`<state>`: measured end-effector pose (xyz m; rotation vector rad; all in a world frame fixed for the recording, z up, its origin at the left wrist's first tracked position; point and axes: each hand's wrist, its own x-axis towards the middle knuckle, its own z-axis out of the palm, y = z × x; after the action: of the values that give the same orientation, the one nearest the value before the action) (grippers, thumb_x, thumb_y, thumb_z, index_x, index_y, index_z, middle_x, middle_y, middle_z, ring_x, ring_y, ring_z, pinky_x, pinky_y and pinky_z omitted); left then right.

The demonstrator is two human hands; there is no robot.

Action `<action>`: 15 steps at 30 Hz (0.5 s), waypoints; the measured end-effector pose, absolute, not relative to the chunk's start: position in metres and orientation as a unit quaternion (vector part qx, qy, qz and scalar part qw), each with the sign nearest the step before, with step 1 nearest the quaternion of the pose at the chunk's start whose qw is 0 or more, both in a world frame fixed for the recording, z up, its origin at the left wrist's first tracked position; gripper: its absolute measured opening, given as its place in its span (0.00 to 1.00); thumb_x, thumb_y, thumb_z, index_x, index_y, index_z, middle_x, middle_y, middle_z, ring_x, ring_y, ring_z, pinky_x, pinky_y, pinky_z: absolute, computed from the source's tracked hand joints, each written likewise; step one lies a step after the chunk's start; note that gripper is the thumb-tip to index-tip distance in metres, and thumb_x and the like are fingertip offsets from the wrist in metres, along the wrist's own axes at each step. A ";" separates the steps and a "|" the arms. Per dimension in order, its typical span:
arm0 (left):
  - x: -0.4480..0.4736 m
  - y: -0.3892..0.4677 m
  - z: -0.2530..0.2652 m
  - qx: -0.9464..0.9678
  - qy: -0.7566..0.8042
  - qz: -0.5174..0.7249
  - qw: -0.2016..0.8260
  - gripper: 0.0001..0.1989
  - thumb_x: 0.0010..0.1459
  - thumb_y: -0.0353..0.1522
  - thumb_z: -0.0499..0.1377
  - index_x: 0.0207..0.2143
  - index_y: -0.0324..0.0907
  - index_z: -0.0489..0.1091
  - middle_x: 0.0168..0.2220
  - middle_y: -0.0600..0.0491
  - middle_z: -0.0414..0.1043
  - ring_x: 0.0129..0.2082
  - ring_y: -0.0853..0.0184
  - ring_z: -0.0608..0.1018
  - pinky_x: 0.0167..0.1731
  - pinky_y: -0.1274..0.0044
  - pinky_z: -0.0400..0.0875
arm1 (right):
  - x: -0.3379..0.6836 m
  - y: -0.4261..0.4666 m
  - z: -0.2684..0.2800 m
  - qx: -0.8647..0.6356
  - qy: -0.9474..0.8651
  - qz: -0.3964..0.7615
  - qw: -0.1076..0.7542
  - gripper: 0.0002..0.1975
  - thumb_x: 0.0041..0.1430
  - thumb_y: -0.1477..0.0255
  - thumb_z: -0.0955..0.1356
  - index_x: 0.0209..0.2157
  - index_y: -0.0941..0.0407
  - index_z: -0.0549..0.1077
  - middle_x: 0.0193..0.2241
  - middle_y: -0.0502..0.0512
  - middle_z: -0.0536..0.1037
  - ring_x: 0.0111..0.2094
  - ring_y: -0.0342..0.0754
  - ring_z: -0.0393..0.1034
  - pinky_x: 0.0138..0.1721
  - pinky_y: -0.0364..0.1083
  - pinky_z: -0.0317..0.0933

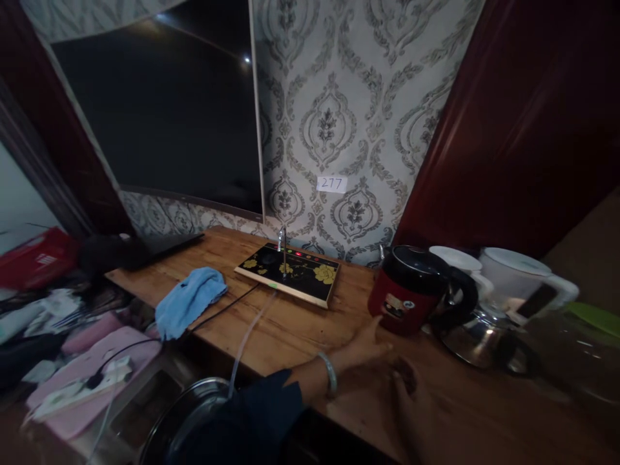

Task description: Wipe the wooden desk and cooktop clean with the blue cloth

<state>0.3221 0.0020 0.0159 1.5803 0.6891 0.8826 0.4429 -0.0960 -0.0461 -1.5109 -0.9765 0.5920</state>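
Note:
My left hand (365, 347), with a silver bangle at the wrist, reaches over the wooden counter just in front of a red and black electric kettle (404, 294). Its fingers are spread, with nothing held; one points up toward the kettle's lower side, and whether it touches cannot be told. Close by on the right, my right hand (414, 403) is dim and slightly blurred, its fingers loosely bent and apart, with no held thing visible. The kettle stands upright, its handle to the right. Left of it lies a black electric tea stove (285, 274) with gold flowers, a small tap and a lit red light.
A steel teapot (477, 339), a white pitcher (516, 278) and a green-lidded container (588, 352) crowd the counter's right side. A blue cloth (191, 300) lies at the left edge. A clear hose (249, 336) runs down to a round pot (167, 416) below.

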 end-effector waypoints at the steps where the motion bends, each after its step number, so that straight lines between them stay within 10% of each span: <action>1: 0.309 -0.009 0.018 0.686 0.304 0.349 0.562 0.38 0.52 0.36 0.64 0.64 0.41 0.59 0.58 0.40 0.69 0.56 0.52 0.73 0.56 0.60 0.68 | 0.444 -0.097 -0.046 -0.649 -0.425 0.248 0.581 0.25 0.53 0.55 0.65 0.48 0.57 0.71 0.44 0.62 0.79 0.46 0.57 0.74 0.47 0.53 0.67; 8: 0.172 -0.030 0.049 0.741 0.429 0.404 0.321 0.15 0.58 0.34 0.54 0.42 0.42 0.78 0.40 0.48 0.81 0.40 0.59 0.80 0.44 0.67 0.76 | 0.451 -0.105 -0.050 -0.664 -0.458 0.222 0.548 0.24 0.54 0.55 0.65 0.45 0.57 0.74 0.40 0.62 0.80 0.43 0.59 0.74 0.45 0.55 0.66; 15: -0.002 0.003 0.101 0.613 0.643 0.458 0.040 0.18 0.55 0.27 0.57 0.49 0.40 0.71 0.51 0.45 0.73 0.59 0.48 0.67 0.62 0.53 0.55 | 0.447 -0.105 -0.038 -0.706 -0.455 0.181 0.511 0.23 0.49 0.54 0.64 0.39 0.56 0.75 0.37 0.62 0.81 0.39 0.60 0.74 0.44 0.56 0.66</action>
<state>-0.0023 0.0032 0.1007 1.8777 1.9703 1.4019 0.4473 -0.1045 -0.0381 -1.7004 -1.0956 0.4353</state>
